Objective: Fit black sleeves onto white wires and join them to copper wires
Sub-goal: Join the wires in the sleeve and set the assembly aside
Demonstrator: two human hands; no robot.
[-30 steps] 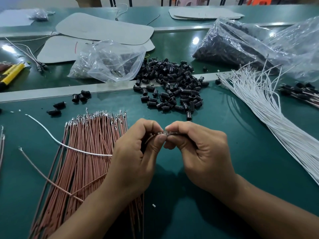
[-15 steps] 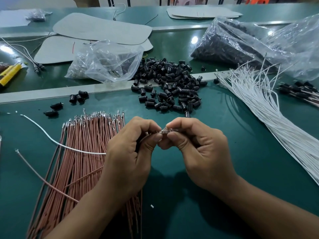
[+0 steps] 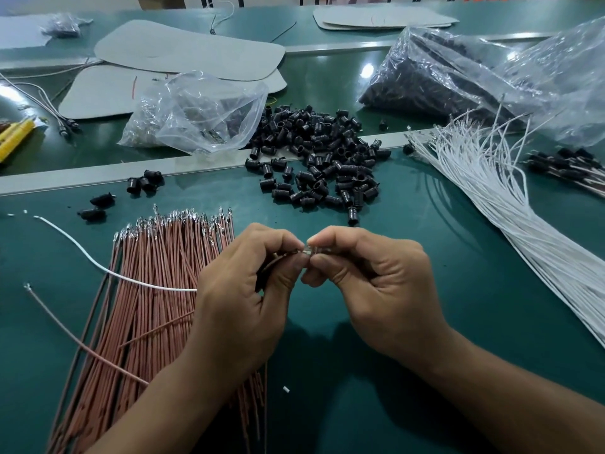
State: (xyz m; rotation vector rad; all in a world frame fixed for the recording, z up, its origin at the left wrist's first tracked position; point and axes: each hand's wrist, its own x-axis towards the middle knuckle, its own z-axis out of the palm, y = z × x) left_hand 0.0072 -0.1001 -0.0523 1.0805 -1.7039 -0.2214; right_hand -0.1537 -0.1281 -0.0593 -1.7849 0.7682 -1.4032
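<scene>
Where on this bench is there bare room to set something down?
Barest: the green mat between the right hand, black sleeve pile and white wire bundle. A smaller patch lies between the forearms. Crowded: copper wires by the left hand, and the far strip with plastic bags.

Grey flat sheets [image 3: 190, 50] lay overlapped at 11 o'clock on the green table [image 3: 425, 322], with more sheets [image 3: 383, 18] at 1 o'clock. A crumpled clear plastic bag [image 3: 203, 116] sat just nearer at 11 o'clock, a larger bag [image 3: 491, 70] at 2 o'clock and a yellow tool [image 3: 14, 136] at 9 o'clock.
</scene>
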